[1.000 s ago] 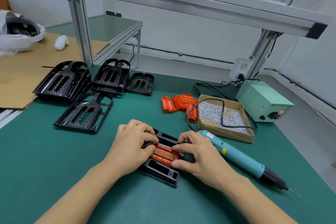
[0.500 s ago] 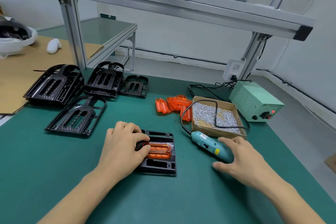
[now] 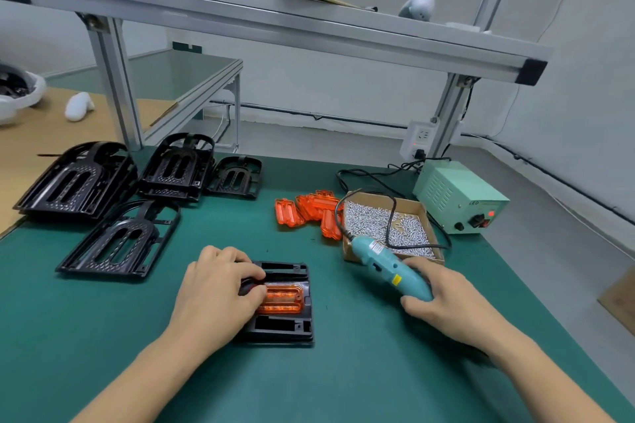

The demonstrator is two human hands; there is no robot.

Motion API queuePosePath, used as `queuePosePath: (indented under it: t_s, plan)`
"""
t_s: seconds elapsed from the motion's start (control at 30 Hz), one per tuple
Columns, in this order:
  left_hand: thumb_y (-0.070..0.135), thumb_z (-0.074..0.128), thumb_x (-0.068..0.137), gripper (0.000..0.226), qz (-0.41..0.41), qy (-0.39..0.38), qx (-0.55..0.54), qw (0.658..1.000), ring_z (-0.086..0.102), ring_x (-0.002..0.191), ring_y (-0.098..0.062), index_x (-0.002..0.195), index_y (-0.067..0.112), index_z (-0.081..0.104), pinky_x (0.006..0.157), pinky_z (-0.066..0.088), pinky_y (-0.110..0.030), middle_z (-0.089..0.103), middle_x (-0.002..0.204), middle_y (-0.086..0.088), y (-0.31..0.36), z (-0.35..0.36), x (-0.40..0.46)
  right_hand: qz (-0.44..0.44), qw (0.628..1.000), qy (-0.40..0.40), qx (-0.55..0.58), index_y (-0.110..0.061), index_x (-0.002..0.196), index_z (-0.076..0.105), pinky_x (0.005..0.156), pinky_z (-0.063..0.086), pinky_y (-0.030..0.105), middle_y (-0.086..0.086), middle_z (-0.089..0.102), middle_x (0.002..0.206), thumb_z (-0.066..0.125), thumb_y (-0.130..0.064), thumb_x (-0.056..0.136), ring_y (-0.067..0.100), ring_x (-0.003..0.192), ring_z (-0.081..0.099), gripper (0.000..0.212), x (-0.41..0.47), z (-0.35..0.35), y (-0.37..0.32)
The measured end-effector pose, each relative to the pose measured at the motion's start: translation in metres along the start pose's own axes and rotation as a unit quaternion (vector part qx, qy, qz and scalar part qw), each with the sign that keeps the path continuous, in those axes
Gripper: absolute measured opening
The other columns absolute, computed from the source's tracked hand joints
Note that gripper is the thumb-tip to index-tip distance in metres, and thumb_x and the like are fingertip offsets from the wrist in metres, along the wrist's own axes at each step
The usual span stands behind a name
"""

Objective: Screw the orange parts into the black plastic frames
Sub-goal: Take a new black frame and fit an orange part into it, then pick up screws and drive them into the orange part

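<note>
A black plastic frame lies flat on the green mat in front of me, with an orange part seated in its middle. My left hand rests on the frame's left side, its curled fingertips pressing on the orange part's left end. To the right, my right hand grips the teal electric screwdriver, which is tilted with its cable end up and away from me. Its bit is hidden under my hand.
A cardboard box of small silver screws sits behind the screwdriver, with a pile of orange parts to its left. Several black frames are stacked at the left and back. A green power supply stands at the right.
My right hand left the frame, moved right and closed round the screwdriver, lifting it off the mat. The frame was turned square to me. My left hand stays on it.
</note>
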State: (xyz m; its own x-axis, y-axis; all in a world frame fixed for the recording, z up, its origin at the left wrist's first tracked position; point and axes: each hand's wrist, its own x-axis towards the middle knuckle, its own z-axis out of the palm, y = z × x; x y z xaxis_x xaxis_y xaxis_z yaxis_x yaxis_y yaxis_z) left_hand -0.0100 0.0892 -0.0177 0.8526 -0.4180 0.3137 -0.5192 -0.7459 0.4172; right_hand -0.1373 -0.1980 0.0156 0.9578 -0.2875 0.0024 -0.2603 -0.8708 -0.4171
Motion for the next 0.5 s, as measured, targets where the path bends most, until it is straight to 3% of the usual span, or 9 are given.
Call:
queuePosePath:
  t_s: [0.13, 0.23, 0.33, 0.5]
  plan:
    - [0.031, 0.065, 0.084, 0.013, 0.009, 0.057, -0.021, 0.998, 0.038, 0.107, -0.009, 0.095, 0.033, 0.072, 0.082, 0.018, -0.025, 0.056, 0.104, 0.017, 0.013, -0.001, 0.008, 0.016, 0.976, 0.114, 0.184, -0.044, 0.091, 0.054, 0.051, 0.039, 0.019, -0.008, 0.057, 0.066, 0.068, -0.019, 0.079, 0.006, 0.051, 0.045, 0.031, -0.002, -0.010, 0.002]
    - [0.028, 0.065, 0.085, 0.012, 0.041, 0.067, -0.049, 0.996, 0.040, 0.106, -0.009, 0.093, 0.031, 0.073, 0.080, 0.017, -0.024, 0.058, 0.101, 0.017, 0.033, 0.002, 0.023, 0.039, 0.940, 0.166, 0.296, -0.026, 0.091, 0.058, 0.051, 0.036, 0.028, -0.006, 0.049, 0.052, 0.071, -0.020, 0.075, 0.013, 0.047, 0.040, 0.022, 0.000, -0.024, 0.002]
    - [0.030, 0.063, 0.087, 0.013, 0.078, 0.052, -0.066, 0.993, 0.040, 0.106, -0.009, 0.096, 0.032, 0.072, 0.081, 0.019, -0.026, 0.058, 0.100, 0.017, 0.057, 0.011, 0.043, 0.028, 0.882, 0.198, 0.426, -0.017, 0.096, 0.060, 0.052, 0.037, 0.028, 0.003, 0.048, 0.052, 0.066, -0.008, 0.076, 0.016, 0.046, 0.041, 0.023, 0.001, -0.040, 0.003]
    - [0.031, 0.057, 0.092, 0.017, 0.113, -0.016, -0.082, 0.990, 0.046, 0.102, -0.015, 0.099, 0.033, 0.072, 0.086, 0.027, -0.032, 0.065, 0.099, 0.012, 0.102, 0.034, 0.082, 0.010, 0.766, 0.198, 0.611, -0.017, 0.098, 0.055, 0.045, 0.044, 0.024, 0.001, 0.050, 0.061, 0.055, 0.004, 0.084, 0.014, 0.049, 0.050, 0.026, 0.003, -0.050, 0.001]
